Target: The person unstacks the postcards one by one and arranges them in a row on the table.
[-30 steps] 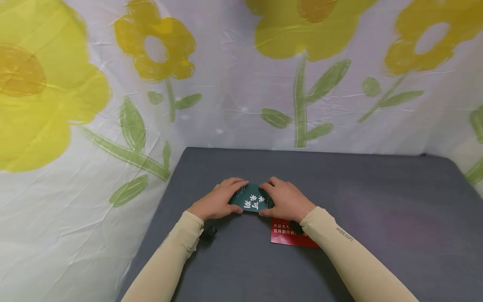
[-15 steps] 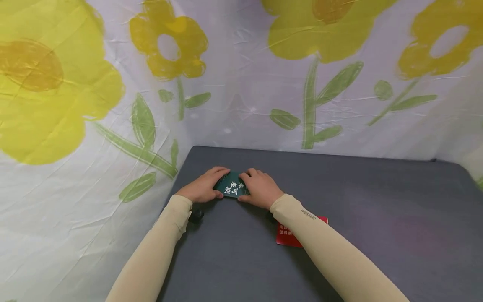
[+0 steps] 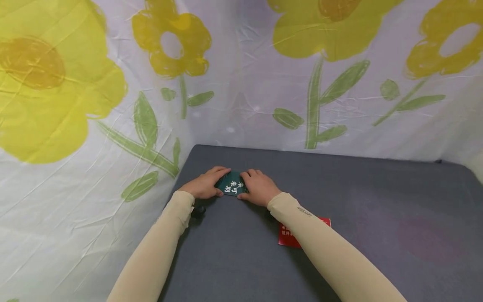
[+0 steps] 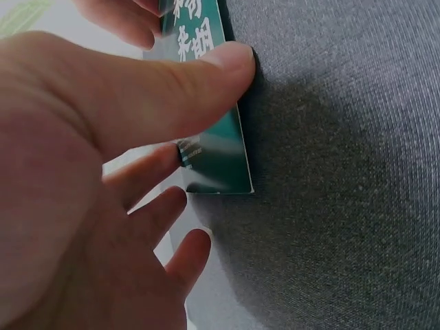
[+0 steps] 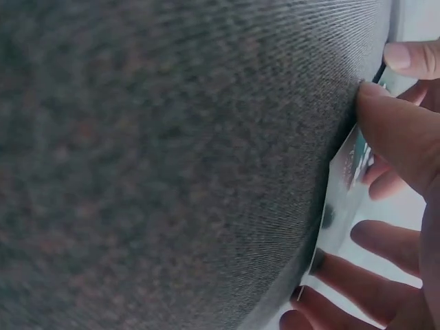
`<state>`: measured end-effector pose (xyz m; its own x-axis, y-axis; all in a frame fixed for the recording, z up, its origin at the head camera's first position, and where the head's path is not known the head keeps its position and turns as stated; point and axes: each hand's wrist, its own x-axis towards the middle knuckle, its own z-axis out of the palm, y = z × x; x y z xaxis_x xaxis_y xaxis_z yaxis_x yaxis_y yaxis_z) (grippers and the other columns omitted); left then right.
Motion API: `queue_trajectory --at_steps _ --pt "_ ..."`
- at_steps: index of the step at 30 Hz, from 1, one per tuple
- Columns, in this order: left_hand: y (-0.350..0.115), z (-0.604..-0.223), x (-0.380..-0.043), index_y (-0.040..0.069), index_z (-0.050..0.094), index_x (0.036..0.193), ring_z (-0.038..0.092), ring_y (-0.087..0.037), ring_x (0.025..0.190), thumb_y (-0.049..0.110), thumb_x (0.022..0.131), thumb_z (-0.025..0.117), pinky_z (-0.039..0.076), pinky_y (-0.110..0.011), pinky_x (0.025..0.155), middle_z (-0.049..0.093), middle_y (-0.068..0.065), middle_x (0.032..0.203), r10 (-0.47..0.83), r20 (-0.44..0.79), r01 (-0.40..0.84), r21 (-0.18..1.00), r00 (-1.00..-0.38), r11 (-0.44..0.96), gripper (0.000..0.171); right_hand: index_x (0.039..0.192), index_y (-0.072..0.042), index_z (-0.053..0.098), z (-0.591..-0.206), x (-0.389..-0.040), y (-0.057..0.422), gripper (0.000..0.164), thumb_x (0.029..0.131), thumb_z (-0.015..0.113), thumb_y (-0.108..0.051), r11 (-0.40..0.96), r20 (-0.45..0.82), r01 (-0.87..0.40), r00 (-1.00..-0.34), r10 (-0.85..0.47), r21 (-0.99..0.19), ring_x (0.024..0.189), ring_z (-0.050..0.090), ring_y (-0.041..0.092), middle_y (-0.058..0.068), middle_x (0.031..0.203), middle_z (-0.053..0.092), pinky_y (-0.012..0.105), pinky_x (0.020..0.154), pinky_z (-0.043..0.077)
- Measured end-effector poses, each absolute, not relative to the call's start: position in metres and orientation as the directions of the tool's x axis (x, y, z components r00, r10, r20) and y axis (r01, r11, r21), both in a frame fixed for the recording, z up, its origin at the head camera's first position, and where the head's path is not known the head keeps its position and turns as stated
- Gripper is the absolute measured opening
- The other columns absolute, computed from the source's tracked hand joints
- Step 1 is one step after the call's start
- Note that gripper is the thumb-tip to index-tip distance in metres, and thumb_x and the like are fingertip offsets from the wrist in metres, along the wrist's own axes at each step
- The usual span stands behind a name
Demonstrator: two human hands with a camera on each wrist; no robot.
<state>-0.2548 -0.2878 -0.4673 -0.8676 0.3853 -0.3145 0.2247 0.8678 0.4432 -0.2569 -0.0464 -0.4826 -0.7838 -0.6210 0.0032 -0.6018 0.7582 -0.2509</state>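
Note:
A flat dark green card [image 3: 231, 183] with white characters lies at the back left of the grey table, between the two hands. My left hand [image 3: 203, 184] holds its left end, thumb on the near edge and fingers toward the far edge. In the left wrist view the thumb overlaps the card [image 4: 218, 158], and its square corner shows beyond. Gripping the right end is my right hand [image 3: 261, 188], its thumb likewise at the near edge. The right wrist view shows the card [image 5: 340, 199] edge-on, low along the cloth surface.
A red card [image 3: 288, 238] with pale characters lies on the grey table [image 3: 234, 251], partly covered by the right forearm. By the left wrist sits a small black object [image 3: 198, 212]. White fabric [image 3: 241, 105] printed with yellow flowers hangs behind and left of the table.
Both hands have moved the green card left and toward the back of the table; over the last half second they barely move. The right forearm has come over the red card.

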Motion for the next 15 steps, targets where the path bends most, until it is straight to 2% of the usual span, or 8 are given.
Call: queue_trajectory --at_steps 6,11,15 --pt "-0.283 -0.46 -0.251 0.013 0.023 0.174 0.027 -0.043 0.165 0.018 0.1 0.078 0.025 -0.073 0.128 0.019 -0.016 0.181 0.368 -0.317 0.217 0.424 -0.874 0.879 0.093 0.159 -0.003 0.05 -0.474 -0.255 -0.049 0.08 0.098 0.079 -0.048 0.769 -0.039 -0.59 -0.787 -0.616 -0.244 0.142 0.057 0.039 0.021 0.156 0.057 0.052 0.116 0.051" --pt "-0.276 -0.462 -0.244 0.01 0.019 0.174 0.022 -0.044 0.166 0.013 0.098 0.079 0.026 -0.073 0.127 0.015 -0.02 0.181 0.311 -0.274 0.201 0.364 -0.91 0.909 0.097 0.165 -0.005 0.041 -0.473 -0.254 -0.037 0.092 0.096 0.08 -0.053 0.766 -0.08 -0.564 -0.787 -0.612 -0.307 0.151 0.05 0.04 0.023 0.164 0.046 0.055 0.122 0.046" --pt "-0.256 -0.464 -0.23 0.011 0.015 0.174 0.02 -0.042 0.167 0.006 0.097 0.075 0.027 -0.069 0.128 0.014 -0.02 0.181 0.295 -0.195 0.226 0.31 -0.935 0.923 0.098 0.166 -0.005 0.038 -0.465 -0.245 -0.006 0.095 0.096 0.078 -0.056 0.773 -0.084 -0.531 -0.804 -0.589 -0.346 0.155 0.046 0.041 0.023 0.169 0.042 0.059 0.125 0.041"
